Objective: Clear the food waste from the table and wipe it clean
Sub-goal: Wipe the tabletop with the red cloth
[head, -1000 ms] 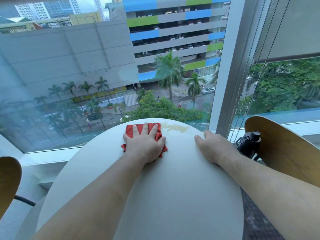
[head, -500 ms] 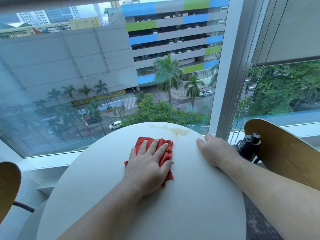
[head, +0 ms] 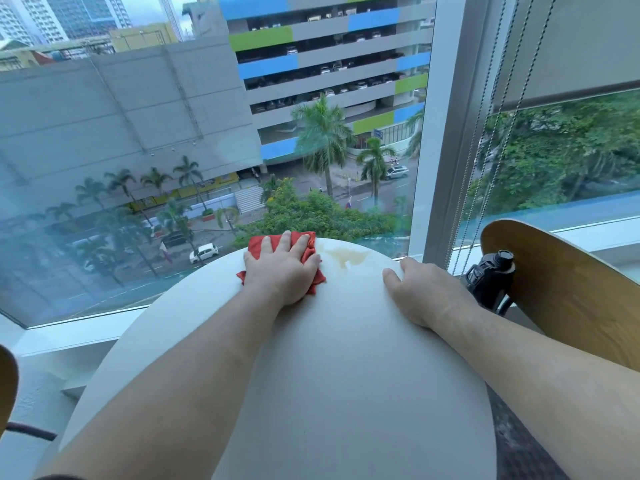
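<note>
Plainly, white round table (head: 346, 375) bears yellowish stain (head: 346, 256) by window (head: 138, 133).

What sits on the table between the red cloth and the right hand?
Head view: a yellowish spill stain on the white table, just right of the red cloth, short of the right hand.

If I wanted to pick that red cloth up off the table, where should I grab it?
Probably its far edge, pinched from above. The red cloth lies flat on the table under the left hand, fingers straight, and only that edge and the right corner stick out free.
</note>
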### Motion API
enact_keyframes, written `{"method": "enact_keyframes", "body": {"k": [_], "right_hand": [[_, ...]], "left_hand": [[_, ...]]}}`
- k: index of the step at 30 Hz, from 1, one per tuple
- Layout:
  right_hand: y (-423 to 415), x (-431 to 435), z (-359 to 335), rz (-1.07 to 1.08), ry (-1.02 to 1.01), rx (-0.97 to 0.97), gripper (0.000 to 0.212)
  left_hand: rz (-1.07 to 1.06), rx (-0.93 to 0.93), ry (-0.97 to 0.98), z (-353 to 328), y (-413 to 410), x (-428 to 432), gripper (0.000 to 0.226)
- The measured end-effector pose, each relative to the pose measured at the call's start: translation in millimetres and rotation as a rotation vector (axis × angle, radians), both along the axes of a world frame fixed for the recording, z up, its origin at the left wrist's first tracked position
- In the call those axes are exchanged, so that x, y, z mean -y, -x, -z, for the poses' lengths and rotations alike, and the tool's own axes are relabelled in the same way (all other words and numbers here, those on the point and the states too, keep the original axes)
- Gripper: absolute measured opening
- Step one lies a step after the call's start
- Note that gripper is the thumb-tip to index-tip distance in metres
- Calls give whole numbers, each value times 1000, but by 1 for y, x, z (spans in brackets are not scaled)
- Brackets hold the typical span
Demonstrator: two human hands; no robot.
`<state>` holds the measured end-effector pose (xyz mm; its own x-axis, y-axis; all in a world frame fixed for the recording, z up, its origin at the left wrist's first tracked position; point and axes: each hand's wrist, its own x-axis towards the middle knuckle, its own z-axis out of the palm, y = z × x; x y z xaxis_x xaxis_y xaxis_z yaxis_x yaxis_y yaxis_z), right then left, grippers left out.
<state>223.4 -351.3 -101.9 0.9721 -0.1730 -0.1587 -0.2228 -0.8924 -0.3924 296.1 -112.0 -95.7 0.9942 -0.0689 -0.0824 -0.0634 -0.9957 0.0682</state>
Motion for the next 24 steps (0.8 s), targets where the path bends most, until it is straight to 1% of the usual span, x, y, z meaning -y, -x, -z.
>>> {"method": "enact_keyframes", "body": {"k": [3,8,10,12,14,16,18,20,22,24], "right_hand": [[1,0,1,-10,21,42,58],[11,0,2,-92,31,279,29],[20,1,2,-157,22,380,25],[30,2,2,-231,23,413,26],[42,4,2,-269,10,394,29],[56,8,3,-275,-19,383,33],[72,14,5,-267,-50,336,45],[86,20,9,-279,-64,250,60],[93,23,10,-282,-61,152,67],[93,23,10,-270,-58,103,69]], "left_hand": [[91,9,-1,0,1,22,65],[191,15,-7,3,23,46,65],[220,16,-13,3,34,45,65],[257,26,-15,3,46,39,64],[290,41,-16,4,57,30,64],[302,51,1,5,64,18,71],[290,60,31,4,67,6,80],[259,74,51,4,64,-1,85],[206,65,40,4,53,-2,81],[161,32,10,3,37,3,74]]}}
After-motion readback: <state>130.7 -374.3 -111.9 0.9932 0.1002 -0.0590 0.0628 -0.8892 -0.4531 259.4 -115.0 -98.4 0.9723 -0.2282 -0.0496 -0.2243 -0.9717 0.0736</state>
